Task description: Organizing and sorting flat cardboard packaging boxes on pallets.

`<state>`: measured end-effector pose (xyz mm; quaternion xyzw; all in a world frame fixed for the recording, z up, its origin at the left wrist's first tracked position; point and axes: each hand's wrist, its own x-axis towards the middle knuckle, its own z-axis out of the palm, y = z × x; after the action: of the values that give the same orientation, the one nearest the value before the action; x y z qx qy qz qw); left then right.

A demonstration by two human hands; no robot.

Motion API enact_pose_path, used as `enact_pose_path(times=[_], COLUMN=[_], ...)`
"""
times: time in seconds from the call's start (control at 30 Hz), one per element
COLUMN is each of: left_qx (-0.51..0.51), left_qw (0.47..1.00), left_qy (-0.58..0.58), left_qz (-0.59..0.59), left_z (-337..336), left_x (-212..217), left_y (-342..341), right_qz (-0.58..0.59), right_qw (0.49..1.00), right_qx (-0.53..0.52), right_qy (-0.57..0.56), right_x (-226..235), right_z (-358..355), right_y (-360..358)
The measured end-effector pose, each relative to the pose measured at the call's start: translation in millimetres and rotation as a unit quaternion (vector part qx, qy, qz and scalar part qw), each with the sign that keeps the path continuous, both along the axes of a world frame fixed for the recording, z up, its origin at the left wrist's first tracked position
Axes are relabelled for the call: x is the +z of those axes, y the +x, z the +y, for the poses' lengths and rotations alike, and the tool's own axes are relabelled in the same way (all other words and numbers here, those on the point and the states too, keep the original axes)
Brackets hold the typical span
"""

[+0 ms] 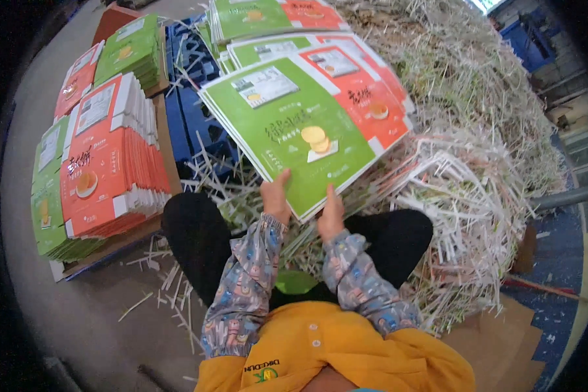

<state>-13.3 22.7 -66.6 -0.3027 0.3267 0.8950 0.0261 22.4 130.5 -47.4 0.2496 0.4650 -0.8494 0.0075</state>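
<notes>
Left of the blue pallet (191, 121) I see printed stacks (104, 170); right of it, the left hand (276, 198) grips the left edge of the cards (274, 140), which slant out ahead of both hands. The right hand (331, 219) grips them beside their near corner, so neither hand is nearer. I can't tell their long axis. They look flat, layered, green and red with white strips. Farther right of the pallet, shreds (457, 202) heap up.

L forearm (242, 287) & R forearm (366, 281) stretched fwd, both sleeved, L grip (276, 199) & R grip (331, 219) (bare) near each other, thumbs (283, 178) uppermost, pointing fwd, other digits mostly hidden.
</notes>
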Motion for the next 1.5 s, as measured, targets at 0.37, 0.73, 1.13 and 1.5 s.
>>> enact_pose_path(times=[0.37, 0.73, 1.13, 1.5], left_qx=[-0.070, 0.013, 0.001, -0.070], left_qw=[0.997, 0.997, 0.991, 0.992], left_qy=[0.031, 0.074, 0.126, 0.062], left_qz=[0.032, 0.017, 0.046, 0.089], left_z=[16, 22, -3, -24], left_x=[-26, 0, 31, 39], left_y=[31, 41, 3, 27], right_qz=[-0.005, 0.065, 0.143, 0.048], right_qw=[0.998, 0.995, 0.921, 0.993], right_qx=[0.033, 0.056, 0.109, 0.103], right_qy=[0.062, -0.046, -0.347, -0.022], right_x=[-36, -20, -2, -11], right_z=[51, 65, 72, 79], right_y=[-2, 11, 4, -9])
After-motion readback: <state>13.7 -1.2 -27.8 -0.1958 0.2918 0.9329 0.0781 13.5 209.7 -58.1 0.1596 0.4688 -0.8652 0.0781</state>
